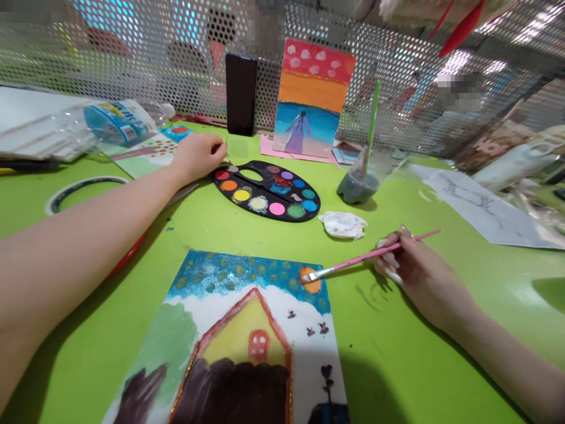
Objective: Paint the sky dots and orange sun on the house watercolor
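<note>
A pink-handled paintbrush (368, 255) is pinched in my right hand (419, 271). Its bristle tip touches or hovers just over the orange sun (311, 279) at the painting's upper right corner. The painting (229, 330) shows a yellow house with a red roof edge under a blue sky and lies flat in front of me. My left hand (198, 156) rests with curled fingers beside the left end of the black oval paint palette (265, 191). Whether those fingers hold anything is hidden. Round wells of several colours fill the palette.
Right of the palette stand a cup of dark water (358, 185) with a green stick and a crumpled tissue (343, 225). Behind are a phone (241, 94) and a small canvas (311, 100) against perforated metal. A plastic bottle (119, 121) lies left; a sketch sheet (489, 209) lies right.
</note>
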`<state>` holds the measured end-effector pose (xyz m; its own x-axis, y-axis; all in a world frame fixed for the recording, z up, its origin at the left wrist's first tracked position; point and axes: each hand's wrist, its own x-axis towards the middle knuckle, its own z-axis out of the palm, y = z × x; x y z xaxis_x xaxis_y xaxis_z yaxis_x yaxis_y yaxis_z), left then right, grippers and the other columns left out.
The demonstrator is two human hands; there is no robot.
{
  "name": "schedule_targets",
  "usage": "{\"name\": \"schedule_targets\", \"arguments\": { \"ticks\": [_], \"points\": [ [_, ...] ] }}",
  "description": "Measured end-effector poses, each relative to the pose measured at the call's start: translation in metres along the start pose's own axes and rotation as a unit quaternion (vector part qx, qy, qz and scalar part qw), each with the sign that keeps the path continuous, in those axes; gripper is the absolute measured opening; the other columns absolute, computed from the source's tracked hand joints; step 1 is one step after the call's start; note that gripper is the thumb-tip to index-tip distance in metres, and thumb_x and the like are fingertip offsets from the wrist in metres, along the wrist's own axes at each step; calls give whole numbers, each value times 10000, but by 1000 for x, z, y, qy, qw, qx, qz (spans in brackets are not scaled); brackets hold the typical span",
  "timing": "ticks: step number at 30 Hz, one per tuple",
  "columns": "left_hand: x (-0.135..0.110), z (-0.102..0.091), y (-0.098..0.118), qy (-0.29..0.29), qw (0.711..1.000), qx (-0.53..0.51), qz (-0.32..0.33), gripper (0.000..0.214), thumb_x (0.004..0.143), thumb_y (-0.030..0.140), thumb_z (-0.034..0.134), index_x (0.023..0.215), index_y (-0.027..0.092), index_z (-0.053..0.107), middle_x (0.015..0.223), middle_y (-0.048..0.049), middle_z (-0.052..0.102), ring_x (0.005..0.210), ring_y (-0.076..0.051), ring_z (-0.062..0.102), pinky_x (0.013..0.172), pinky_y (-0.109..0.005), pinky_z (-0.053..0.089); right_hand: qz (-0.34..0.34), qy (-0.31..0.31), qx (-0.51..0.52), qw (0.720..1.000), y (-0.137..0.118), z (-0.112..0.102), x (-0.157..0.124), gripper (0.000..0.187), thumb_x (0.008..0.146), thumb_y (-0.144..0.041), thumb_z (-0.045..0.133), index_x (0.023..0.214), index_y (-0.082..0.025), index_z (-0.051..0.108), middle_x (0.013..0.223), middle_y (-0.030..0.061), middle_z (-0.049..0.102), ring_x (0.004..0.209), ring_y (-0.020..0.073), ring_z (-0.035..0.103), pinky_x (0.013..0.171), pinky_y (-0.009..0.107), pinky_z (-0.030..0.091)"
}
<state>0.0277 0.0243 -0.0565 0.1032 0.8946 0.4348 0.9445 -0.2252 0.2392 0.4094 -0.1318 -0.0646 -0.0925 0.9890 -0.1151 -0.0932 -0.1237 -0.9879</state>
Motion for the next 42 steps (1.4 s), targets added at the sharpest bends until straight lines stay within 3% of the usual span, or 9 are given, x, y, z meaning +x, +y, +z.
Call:
{"name": "schedule_targets", "arguments": {
  "ticks": [7, 14, 19, 23, 29, 32, 35, 38, 42],
  "points": [
    [2, 2, -1, 16, 1000, 6, -5, 329, 841, 346, 404, 561, 221, 284, 519, -17, 364, 593, -173, 429, 572, -357, 199, -5, 5, 3, 1000, 0, 2, -1, 296, 868, -453, 608, 734, -198, 677, 553, -32, 449, 505, 91, 430, 474, 212, 369],
    [1, 0, -1, 1, 1000, 12, -5, 343, 874, 350, 399, 570, 215, 313, 546, -4, 351, 607, -151, 416, 570, -342, 194, 1, 38, 48, 998, -6, 3, -2, 251, 788, -434, 696, 685, -209, 660, 517, -42, 427, 476, 84, 388, 454, 197, 385],
    [2, 1, -1, 4, 1000, 16, -4, 334, 872, 335, 403, 575, 212, 313, 552, -15, 390, 604, -161, 439, 573, -348, 211, 69, 86, 136, 985, -17, 5, -3, 175, 744, -392, 716, 752, -219, 692, 633, 3, 579, 580, 103, 531, 515, 194, 484],
    [4, 5, -3, 23, 1000, 11, 4, 321, 850, 329, 411, 567, 219, 306, 524, -26, 420, 589, -180, 464, 556, -352, 214, 63, 51, 146, 986, -22, 6, -7, 180, 788, -406, 651, 703, -247, 659, 669, 25, 592, 554, 135, 522, 444, 238, 444],
    [3, 3, -2, 15, 1000, 12, -1, 315, 843, 340, 397, 570, 217, 298, 522, -8, 342, 566, -151, 400, 556, -337, 190, 47, 7, 112, 993, -19, 7, -10, 219, 752, -337, 712, 618, -211, 592, 541, -54, 329, 422, 64, 225, 363, 187, 304],
    [1, -1, 2, -2, 1000, 9, 0, 321, 853, 352, 376, 575, 213, 299, 544, 4, 311, 568, -132, 361, 571, -328, 176, 53, -6, 79, 995, -19, 6, -11, 144, 697, -354, 745, 735, -236, 672, 539, -42, 400, 441, 85, 339, 383, 202, 349],
    [0, -2, 4, -3, 1000, 10, -12, 314, 838, 352, 386, 569, 213, 304, 554, 7, 305, 551, -131, 312, 573, -336, 164, 57, -16, 40, 997, -22, 7, -11, 239, 612, -396, 800, 778, -250, 709, 567, -12, 508, 498, 126, 475, 407, 230, 408],
    [1, -1, 3, -4, 1000, 6, -10, 316, 846, 359, 379, 574, 212, 313, 570, 3, 308, 551, -132, 287, 578, -343, 157, 58, -43, 11, 997, -24, 7, -10, 261, 593, -459, 823, 712, -252, 719, 580, 3, 562, 486, 120, 490, 413, 226, 428],
    [0, -2, 2, -13, 1000, -7, -5, 335, 860, 370, 384, 579, 201, 321, 591, 3, 305, 567, -122, 258, 586, -340, 153, 55, -75, 30, 995, -20, 4, -7, 206, 673, -436, 806, 720, -249, 734, 591, -17, 547, 484, 79, 466, 436, 174, 432]
  ]
}}
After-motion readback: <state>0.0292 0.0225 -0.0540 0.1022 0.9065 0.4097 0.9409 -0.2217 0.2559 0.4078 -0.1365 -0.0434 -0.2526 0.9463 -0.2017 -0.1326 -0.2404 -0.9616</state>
